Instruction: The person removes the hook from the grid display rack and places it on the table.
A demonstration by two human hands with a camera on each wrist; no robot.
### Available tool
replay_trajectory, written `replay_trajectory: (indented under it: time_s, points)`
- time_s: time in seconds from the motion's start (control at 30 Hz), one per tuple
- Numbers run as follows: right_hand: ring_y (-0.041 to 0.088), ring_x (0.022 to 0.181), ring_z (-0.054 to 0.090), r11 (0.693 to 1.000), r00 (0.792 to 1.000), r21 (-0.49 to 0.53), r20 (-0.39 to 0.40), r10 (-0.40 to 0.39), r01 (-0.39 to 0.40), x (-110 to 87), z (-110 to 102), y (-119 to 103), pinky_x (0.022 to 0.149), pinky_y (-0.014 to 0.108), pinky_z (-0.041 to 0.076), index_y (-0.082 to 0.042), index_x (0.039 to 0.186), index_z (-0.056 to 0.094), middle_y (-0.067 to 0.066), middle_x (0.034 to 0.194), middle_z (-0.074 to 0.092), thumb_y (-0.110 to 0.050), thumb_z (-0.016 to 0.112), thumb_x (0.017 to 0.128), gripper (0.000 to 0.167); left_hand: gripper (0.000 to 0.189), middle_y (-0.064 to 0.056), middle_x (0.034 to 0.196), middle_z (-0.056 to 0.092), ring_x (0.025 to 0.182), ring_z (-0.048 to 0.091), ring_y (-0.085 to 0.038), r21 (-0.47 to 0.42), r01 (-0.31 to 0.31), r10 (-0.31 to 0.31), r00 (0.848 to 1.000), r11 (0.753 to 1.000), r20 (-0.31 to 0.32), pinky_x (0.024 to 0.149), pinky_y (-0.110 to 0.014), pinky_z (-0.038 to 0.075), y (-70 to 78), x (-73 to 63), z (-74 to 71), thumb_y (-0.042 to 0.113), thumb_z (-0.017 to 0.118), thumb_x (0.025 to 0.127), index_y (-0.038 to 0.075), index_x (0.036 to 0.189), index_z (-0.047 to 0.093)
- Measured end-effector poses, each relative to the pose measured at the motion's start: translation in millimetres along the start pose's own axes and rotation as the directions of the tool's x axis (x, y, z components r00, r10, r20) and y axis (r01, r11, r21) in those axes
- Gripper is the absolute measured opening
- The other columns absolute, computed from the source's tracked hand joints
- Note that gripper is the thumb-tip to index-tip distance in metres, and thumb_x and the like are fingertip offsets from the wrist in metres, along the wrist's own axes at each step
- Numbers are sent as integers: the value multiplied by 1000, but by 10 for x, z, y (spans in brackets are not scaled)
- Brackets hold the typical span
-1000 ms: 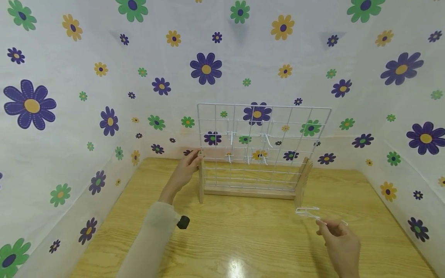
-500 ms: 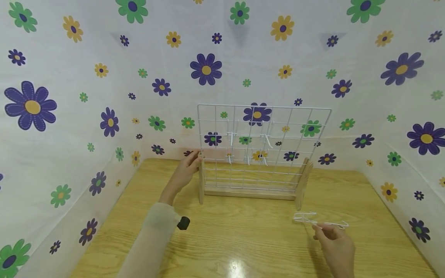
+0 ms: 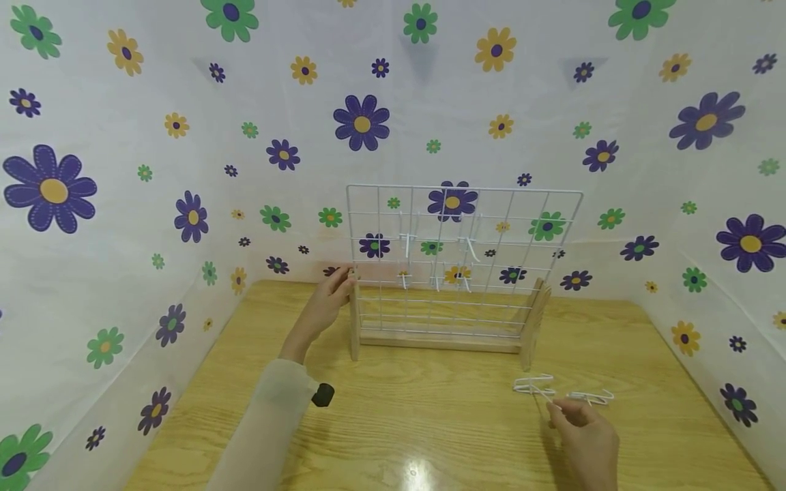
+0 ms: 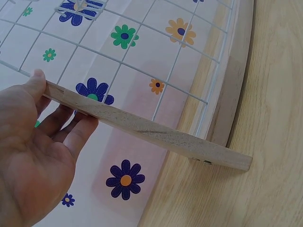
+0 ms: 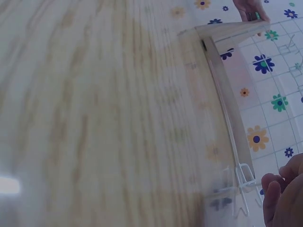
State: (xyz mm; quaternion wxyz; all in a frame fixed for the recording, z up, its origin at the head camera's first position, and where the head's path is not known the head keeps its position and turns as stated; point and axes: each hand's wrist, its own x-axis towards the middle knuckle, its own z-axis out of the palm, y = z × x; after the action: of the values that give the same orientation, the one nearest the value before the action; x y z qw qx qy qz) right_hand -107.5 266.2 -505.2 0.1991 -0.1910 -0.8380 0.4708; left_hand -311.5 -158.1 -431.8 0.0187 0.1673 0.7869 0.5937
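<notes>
My left hand (image 3: 322, 307) grips the top of the wooden stand's left upright (image 4: 142, 125), thumb on one side and fingers on the other in the left wrist view. The stand carries a white wire grid panel (image 3: 430, 308), tilted back, with several white hooks (image 3: 471, 249) hanging on it. At the right, in front of the stand, my right hand (image 3: 586, 436) pinches a white wire hook (image 3: 534, 387) by its prong between thumb and fingers. The same hand (image 5: 286, 194) shows partly in the right wrist view, the hook's looped end beyond the fingertips. Just behind it lies another white hook (image 3: 598, 397).
The wood-grain table (image 3: 381, 416) stretches out in front of the stand. A white sheet with printed flowers (image 3: 153, 123) closes off the back and both sides. A small black object (image 3: 323, 394) is fixed at the left sleeve's cuff.
My right hand has moved slightly left and down with its hook, showing more of the hook behind it. The left hand keeps its hold on the upright.
</notes>
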Motion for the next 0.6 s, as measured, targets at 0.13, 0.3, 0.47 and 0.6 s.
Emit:
replay_trajectory:
  time_s: [0.13, 0.3, 0.47, 0.6]
  points:
    - [-2, 64, 64, 1000, 1000, -11, 21, -5, 5, -20, -13, -7, 55, 13, 53, 4, 98, 74, 7, 80, 76, -4, 80, 90, 13, 58, -19, 166, 30, 148, 35, -41, -1, 4, -4, 1000, 1000, 2, 117, -50, 41, 22, -5, 6, 32, 39, 114, 9, 165, 24]
    - [-2, 62, 63, 999, 1000, -35, 15, -21, 22, -48, -24, 23, 57, 9, 49, 4, 97, 75, 5, 75, 75, -6, 81, 89, 14, 59, -18, 164, 33, 147, 37, -40, 2, -4, 4, 1000, 1000, 4, 116, -48, 43, 2, 5, 6, 35, 40, 113, 9, 164, 27]
    - [0, 65, 60, 991, 998, -130, 59, 15, -7, -76, -62, 65, 61, 12, 47, 3, 99, 75, 8, 83, 77, -15, 81, 90, 22, 58, -18, 164, 34, 147, 38, -40, 12, 1, -1, 1000, 1000, 2, 116, -47, 43, 33, -14, -3, 35, 40, 113, 8, 164, 28]
    - [3, 67, 62, 987, 994, -162, 108, 28, -10, -99, -92, 89, 62, 15, 51, 5, 100, 73, 12, 87, 77, -15, 81, 90, 24, 55, -21, 164, 32, 147, 37, -41, -2, 25, -25, 1000, 1000, 15, 117, -49, 42, 114, -27, -6, 27, 38, 115, 5, 163, 26]
